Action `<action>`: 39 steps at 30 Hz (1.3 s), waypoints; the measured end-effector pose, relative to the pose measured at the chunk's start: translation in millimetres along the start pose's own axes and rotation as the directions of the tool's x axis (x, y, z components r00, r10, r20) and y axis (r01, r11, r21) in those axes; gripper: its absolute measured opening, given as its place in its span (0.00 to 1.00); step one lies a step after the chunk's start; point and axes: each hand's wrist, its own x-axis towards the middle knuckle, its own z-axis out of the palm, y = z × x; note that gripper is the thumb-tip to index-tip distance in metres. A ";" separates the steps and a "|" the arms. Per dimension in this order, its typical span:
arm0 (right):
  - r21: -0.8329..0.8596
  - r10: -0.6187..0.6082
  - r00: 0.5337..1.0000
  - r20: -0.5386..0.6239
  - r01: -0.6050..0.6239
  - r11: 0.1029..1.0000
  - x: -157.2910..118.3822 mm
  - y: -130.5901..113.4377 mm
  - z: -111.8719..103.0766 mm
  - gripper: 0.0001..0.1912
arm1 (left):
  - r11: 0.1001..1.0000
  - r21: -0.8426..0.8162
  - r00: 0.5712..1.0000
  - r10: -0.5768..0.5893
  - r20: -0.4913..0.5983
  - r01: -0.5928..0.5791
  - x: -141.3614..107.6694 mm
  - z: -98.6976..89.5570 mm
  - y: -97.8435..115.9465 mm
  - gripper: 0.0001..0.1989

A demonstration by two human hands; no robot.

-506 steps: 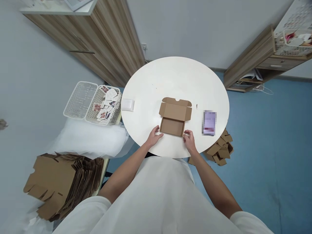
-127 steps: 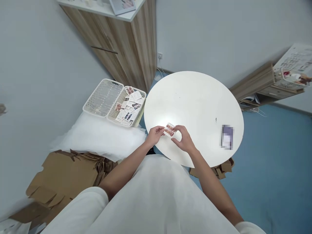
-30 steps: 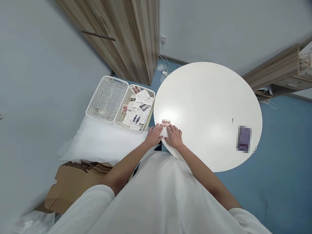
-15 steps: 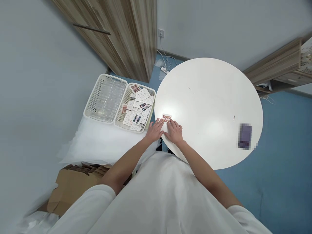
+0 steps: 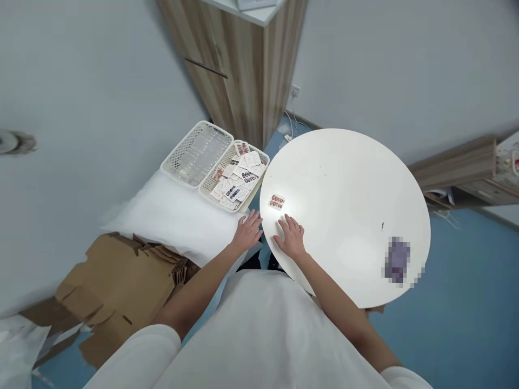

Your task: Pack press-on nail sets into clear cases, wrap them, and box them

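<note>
A small white card with two rows of reddish oval pieces (image 5: pixel 276 202) lies flat near the left edge of the round white table (image 5: pixel 344 178). Just off that edge, below the card basket, my left hand (image 5: pixel 246 232) has its fingers spread and holds nothing. My right hand (image 5: pixel 291 236) is over the table, below and to the right of the card, fingers apart and nothing in them. To the left, a white basket (image 5: pixel 217 175) holds many loose cards, some with coloured oval pieces. A second basket (image 5: pixel 172 156) beside it contains clear plastic cases (image 5: pixel 198 154).
A blurred purple object (image 5: pixel 398 260) lies on the table's right side. White wrapping material (image 5: pixel 162 216) extends under the baskets, with flattened cardboard (image 5: pixel 121 281) below it. A wood-grain cabinet (image 5: pixel 243 81) stands behind, and a shelf unit (image 5: pixel 458 162) is at right.
Both hands have come away from the card, which now lies uncovered on the table. My left hand has moved left, off the table edge. The camera view has shifted, showing more cardboard and the cabinet's top.
</note>
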 end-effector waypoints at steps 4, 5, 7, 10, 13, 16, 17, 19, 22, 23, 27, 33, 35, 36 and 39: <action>0.007 -0.132 0.991 -0.007 0.132 0.991 -8.1 -0.6 -2.0 0.25 | 0.995 -0.012 0.993 -0.101 -0.055 0.101 -30.3 -0.7 9.1 0.17; 0.010 -0.163 0.987 -0.011 0.163 0.987 -8.2 -3.3 -2.4 0.24 | 0.992 -0.014 0.990 -0.122 -0.067 0.121 -37.1 -2.7 9.4 0.17; 0.023 -0.216 0.976 -0.019 0.217 0.976 -6.0 -11.7 -3.5 0.22 | 0.987 -0.021 0.984 -0.160 -0.082 0.159 -49.2 -9.8 6.6 0.17; 0.053 -0.285 0.958 -0.038 0.287 0.956 2.2 -29.5 -5.2 0.18 | 0.978 -0.050 0.974 -0.208 -0.084 0.205 -63.8 -27.4 -5.1 0.17; 0.070 -0.347 0.937 -0.050 0.350 0.934 17.1 -51.7 -5.1 0.16 | 0.966 -0.106 0.965 -0.244 -0.093 0.235 -76.0 -50.1 -21.9 0.17; 0.095 -0.372 0.927 -0.046 0.374 0.922 38.9 -80.9 -4.3 0.15 | 0.959 -0.159 0.959 -0.256 -0.118 0.236 -88.2 -74.1 -41.4 0.17; 0.111 -0.374 0.927 -0.038 0.375 0.920 47.1 -92.5 -4.7 0.15 | 0.957 -0.171 0.958 -0.258 -0.126 0.235 -92.1 -82.1 -48.6 0.17; 0.145 -0.369 0.929 -0.022 0.369 0.918 63.6 -117.3 -7.1 0.15 | 0.954 -0.186 0.953 -0.263 -0.148 0.234 -98.5 -98.1 -64.2 0.17; 0.200 -0.339 0.941 -0.006 0.333 0.921 86.7 -153.4 -13.5 0.16 | 0.952 -0.179 0.939 -0.283 -0.194 0.249 -101.4 -122.5 -90.2 0.16; 0.228 -0.322 0.947 0.004 0.313 0.922 93.9 -163.7 -15.4 0.17 | 0.950 -0.167 0.935 -0.293 -0.199 0.262 -100.0 -130.7 -99.3 0.16; 0.399 -0.298 0.950 0.095 0.238 0.885 123.7 -193.8 -16.7 0.19 | 0.940 -0.068 0.928 -0.340 -0.150 0.333 -82.0 -160.8 -134.7 0.17; 0.412 -0.329 0.937 0.117 0.255 0.875 185.7 -221.0 0.4 0.17 | 0.910 -0.017 0.900 -0.413 -0.135 0.415 -35.1 -181.4 -184.8 0.19; 0.353 -0.331 0.937 0.113 0.273 0.895 211.3 -230.0 8.2 0.18 | 0.895 -0.063 0.884 -0.445 -0.143 0.441 -16.2 -180.5 -204.3 0.21; 0.316 -0.332 0.937 0.114 0.282 0.906 224.5 -234.8 12.4 0.19 | 0.886 -0.099 0.874 -0.464 -0.145 0.453 -6.1 -179.3 -214.9 0.22; 0.191 -0.324 0.937 0.128 0.298 0.935 263.2 -249.4 26.0 0.20 | 0.838 -0.203 0.834 -0.536 -0.131 0.507 26.4 -174.6 -248.0 0.25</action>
